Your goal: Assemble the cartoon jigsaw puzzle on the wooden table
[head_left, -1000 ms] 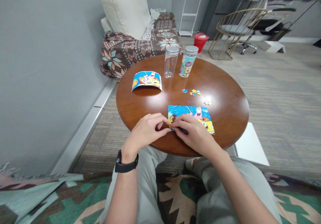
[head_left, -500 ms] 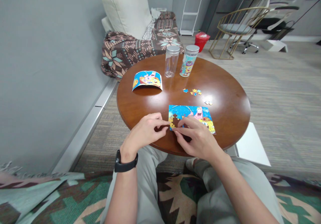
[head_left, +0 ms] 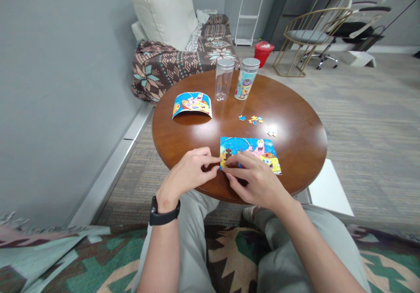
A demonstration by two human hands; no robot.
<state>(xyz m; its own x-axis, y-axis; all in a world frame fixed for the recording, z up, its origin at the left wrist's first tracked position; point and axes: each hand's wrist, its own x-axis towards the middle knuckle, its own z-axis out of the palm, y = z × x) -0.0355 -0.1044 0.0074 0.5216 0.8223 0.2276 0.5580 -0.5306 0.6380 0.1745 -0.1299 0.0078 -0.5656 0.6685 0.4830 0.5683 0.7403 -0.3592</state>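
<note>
A partly assembled cartoon jigsaw puzzle (head_left: 236, 142) lies near the front edge of the round wooden table (head_left: 183, 142). Brown table shows through a gap in its left part. My left hand (head_left: 192, 170) rests at the puzzle's left edge, index finger stretched to the border, thumb lower down and apart from it. My right hand (head_left: 257, 177) reaches over the lower left part, its fingertips close together on a small jigsaw piece (head_left: 221, 168) at the corner. The fingers hide much of that piece and the puzzle's lower middle.
Loose jigsaw pieces (head_left: 255, 120) lie beyond the puzzle, with a few more pieces (head_left: 272, 134) to the right. A curved picture sheet (head_left: 193, 104) stands at left. Behind are a clear jar (head_left: 223, 80) and a printed jar (head_left: 246, 80), both with silver lids.
My right fingertips have shifted slightly left, toward the puzzle's lower left corner. The left hand stays almost where it was.
</note>
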